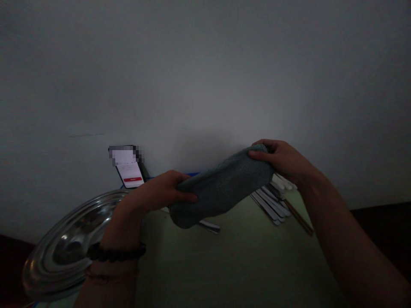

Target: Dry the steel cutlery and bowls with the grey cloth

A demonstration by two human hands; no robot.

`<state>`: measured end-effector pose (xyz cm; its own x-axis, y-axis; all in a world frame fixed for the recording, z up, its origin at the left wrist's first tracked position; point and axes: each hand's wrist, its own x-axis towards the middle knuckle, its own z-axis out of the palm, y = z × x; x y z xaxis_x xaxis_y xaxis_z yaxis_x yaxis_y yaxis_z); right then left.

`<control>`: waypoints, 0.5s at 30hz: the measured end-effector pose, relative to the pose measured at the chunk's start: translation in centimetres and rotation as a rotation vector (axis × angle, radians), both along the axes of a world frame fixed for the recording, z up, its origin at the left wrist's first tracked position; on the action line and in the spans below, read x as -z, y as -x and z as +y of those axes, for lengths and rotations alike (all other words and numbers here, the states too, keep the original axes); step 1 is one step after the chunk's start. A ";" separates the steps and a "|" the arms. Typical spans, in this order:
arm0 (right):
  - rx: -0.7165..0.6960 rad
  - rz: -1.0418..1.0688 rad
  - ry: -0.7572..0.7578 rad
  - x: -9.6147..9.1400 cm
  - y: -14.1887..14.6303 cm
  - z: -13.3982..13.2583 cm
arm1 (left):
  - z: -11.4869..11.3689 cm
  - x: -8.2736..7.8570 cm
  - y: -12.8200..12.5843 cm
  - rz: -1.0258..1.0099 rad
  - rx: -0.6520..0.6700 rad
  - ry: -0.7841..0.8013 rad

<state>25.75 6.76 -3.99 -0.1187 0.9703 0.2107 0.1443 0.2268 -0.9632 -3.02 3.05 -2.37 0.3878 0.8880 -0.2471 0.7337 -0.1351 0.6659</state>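
Observation:
A grey-green cloth is stretched between my two hands above the table. My left hand pinches its lower left end, thumb on the near side. At the upper right end, my right hand grips the other edge between thumb and fingers. The cloth slants up to the right and sags a little along its lower edge. Beneath it on the table lie several metal cutlery handles to the right, and one or more silver handles near the middle, partly covered by the cloth.
A large shiny metal bowl or tray stands at the left, partly behind my left forearm. A phone with a lit screen leans against the pale wall. Brown chopsticks lie by the cutlery on the light green table.

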 end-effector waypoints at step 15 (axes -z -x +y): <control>0.045 -0.471 -0.429 1.2 8.1 -3.2 | 1.1 2.8 -4.1 -0.661 -0.318 0.222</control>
<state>17.70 3.54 -5.22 -0.2547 0.8175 0.5166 0.5485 0.5621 -0.6191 1.04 4.13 -5.20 0.2506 0.9383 -0.2383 0.1545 0.2042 0.9667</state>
